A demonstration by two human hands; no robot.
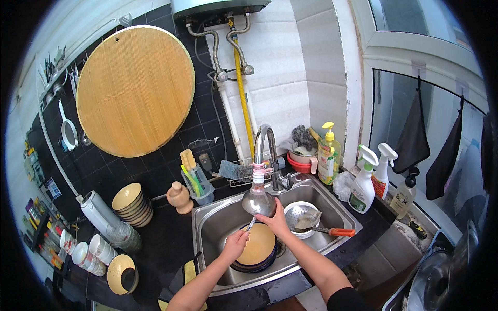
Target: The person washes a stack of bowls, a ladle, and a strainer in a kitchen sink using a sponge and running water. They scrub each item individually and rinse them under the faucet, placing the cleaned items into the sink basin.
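Head camera, looking down: my two bare hands are over a stainless-steel sink (218, 228), holding up a round metal ladle (254, 202) just below the mouth of the curved faucet (266, 137). My left hand (237, 243) is closed around the ladle's thin handle, which slants down toward me. My right hand (276, 218) lies against the right side of its rounded end; some fingers are hidden, so I cannot tell whether they close on it. I cannot make out whether water is running.

Beneath the ladle, inside the sink, sits a wide bowl (257, 243), yellow within and dark outside. To its right, a utensil with an orange handle (341, 232) leans across white dishes, its handle reaching over the sink's right edge.

The risks, as I judge them: wet metal could slide from my left fingers and knock the bowl below. If water is flowing, tilting the rounded metal could throw it sideways onto the counter. A swing of my right forearm could catch the orange handle and tip that utensil over.
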